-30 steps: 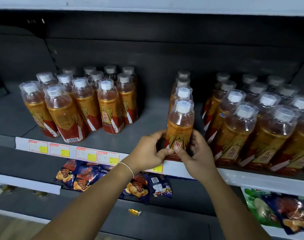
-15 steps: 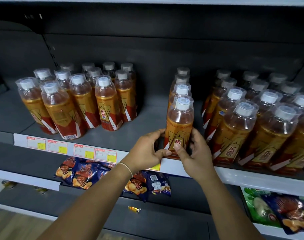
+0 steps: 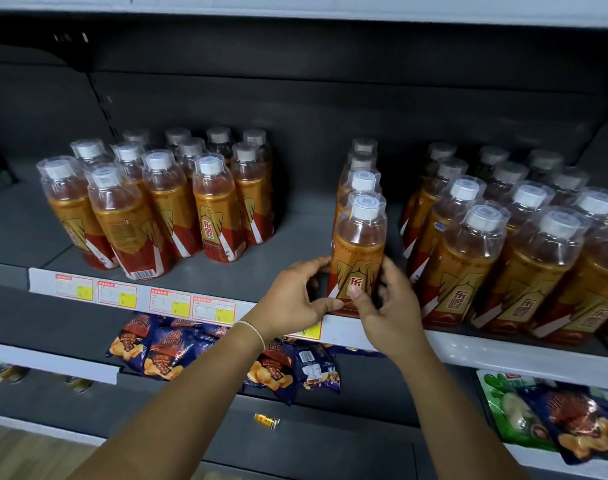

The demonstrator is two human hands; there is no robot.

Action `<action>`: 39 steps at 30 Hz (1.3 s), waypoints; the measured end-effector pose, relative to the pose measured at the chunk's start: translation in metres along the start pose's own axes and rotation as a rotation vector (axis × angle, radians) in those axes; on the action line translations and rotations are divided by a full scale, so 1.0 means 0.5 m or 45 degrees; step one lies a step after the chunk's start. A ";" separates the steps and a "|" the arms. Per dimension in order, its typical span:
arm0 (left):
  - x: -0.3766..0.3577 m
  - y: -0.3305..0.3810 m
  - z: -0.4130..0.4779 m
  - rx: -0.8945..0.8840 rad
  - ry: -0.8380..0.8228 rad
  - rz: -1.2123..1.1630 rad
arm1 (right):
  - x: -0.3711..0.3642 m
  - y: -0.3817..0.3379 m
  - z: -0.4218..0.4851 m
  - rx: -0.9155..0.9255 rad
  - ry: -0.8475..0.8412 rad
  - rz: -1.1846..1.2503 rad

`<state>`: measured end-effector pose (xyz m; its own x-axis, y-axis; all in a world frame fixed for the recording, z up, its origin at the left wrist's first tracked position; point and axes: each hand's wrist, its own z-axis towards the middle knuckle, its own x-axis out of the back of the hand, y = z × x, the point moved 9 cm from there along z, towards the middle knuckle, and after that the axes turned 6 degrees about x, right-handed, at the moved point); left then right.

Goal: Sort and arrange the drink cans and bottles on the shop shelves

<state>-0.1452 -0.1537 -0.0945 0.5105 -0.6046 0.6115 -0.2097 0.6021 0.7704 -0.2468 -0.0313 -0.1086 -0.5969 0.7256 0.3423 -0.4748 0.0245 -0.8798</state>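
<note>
Head camera view: a person's left hand (image 3: 293, 299) and right hand (image 3: 385, 306) curl round the base of the front bottle (image 3: 359, 244) at the lip of the grey shelf (image 3: 503, 346), centre frame, thumbs pressed on its label. The bottle stands upright at the head of a single file running to the back wall. At right, a block of bottles (image 3: 496, 251) looks already squared up, labels forward. At left, a looser cluster (image 3: 157, 209) shows one barcode facing out and appears yet to be straightened, with bare shelf between the groups. A small yellow can (image 3: 266, 420) lies on its side on a lower shelf, lower centre.
</note>
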 end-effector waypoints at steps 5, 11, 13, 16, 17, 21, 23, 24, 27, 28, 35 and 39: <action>0.025 -0.012 0.014 0.084 -0.085 -0.538 | -0.001 -0.002 -0.001 -0.046 -0.043 -0.027; 0.036 -0.013 0.118 0.252 0.097 -0.764 | 0.025 -0.016 -0.032 -0.027 0.133 -0.284; 0.022 -0.016 0.166 0.344 0.103 -0.921 | 0.034 -0.023 -0.048 -0.013 0.220 -0.408; -0.010 -0.017 0.229 0.482 0.024 -1.241 | 0.028 -0.023 -0.059 -0.035 0.222 -0.564; -0.021 -0.010 0.242 0.492 -0.032 -1.301 | 0.027 -0.021 -0.059 -0.060 0.202 -0.636; -0.042 -0.001 0.273 0.496 -0.168 -1.410 | 0.024 -0.032 -0.056 -0.067 0.221 -0.907; -0.047 -0.007 0.286 0.522 -0.151 -1.435 | 0.022 -0.037 -0.055 -0.072 0.225 -1.014; -0.050 -0.008 0.288 0.539 -0.154 -1.453 | 0.021 -0.038 -0.054 -0.073 0.228 -1.042; -0.066 0.006 0.293 0.503 -0.261 -1.519 | 0.021 -0.040 -0.056 -0.067 0.267 -1.053; -0.070 0.011 0.295 0.486 -0.295 -1.542 | 0.020 -0.040 -0.058 -0.071 0.274 -1.061; -0.075 -0.002 0.311 0.443 -0.312 -1.377 | 0.007 -0.042 -0.057 -0.112 0.293 -1.130; -0.088 0.014 0.316 0.390 -0.415 -1.526 | 0.004 -0.045 -0.056 -0.105 0.314 -1.131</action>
<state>-0.3009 -0.2052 -0.0874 0.2951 -0.8088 -0.5086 0.0328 -0.5235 0.8514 -0.2192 -0.0112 -0.0973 0.1230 0.5427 0.8309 -0.6394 0.6837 -0.3519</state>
